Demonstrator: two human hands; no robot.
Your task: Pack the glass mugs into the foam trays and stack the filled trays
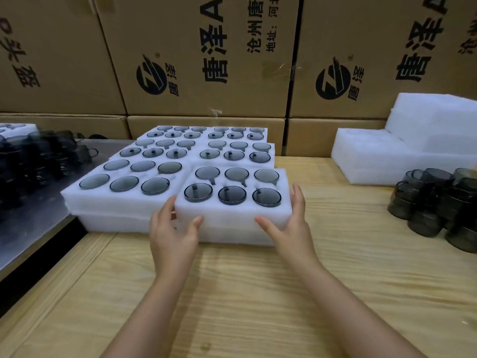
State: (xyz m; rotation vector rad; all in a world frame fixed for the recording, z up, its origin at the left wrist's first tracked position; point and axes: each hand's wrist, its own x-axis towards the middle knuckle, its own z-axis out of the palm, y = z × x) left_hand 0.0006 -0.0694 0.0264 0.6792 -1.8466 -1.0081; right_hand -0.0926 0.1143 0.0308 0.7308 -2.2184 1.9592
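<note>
Six smoky grey glass mugs [232, 195] are sitting in the pockets of the white rectangular foam tray [232, 214], which is lying directly between the two grips, its long axis running from one to the other. The left grip [173, 233] is pressing the tray's left end with nearly straight fingers, its thumb lying on the near face. The right grip [291, 228] is mirroring it at the right end, fingers pointing up along the wall. Neither is curling round the foam, so the tray is being squeezed between them rather than clutched.

Beneath the grips a second white foam tray [232, 237] is lying on the pale wooden counter [258, 293]. The squeezed tray is riding on it or just above it; I cannot tell whether it is fully seated. Just left of the left grip another filled white foam tray [121, 201] is crowding close, with the left fingers tucked into the gap.

With both grips equally near, I judge the coming move is turning on keeping that long axis square over the tray below. Loose grey glass mugs [438, 202] are waiting well to the right of the right grip.
</note>
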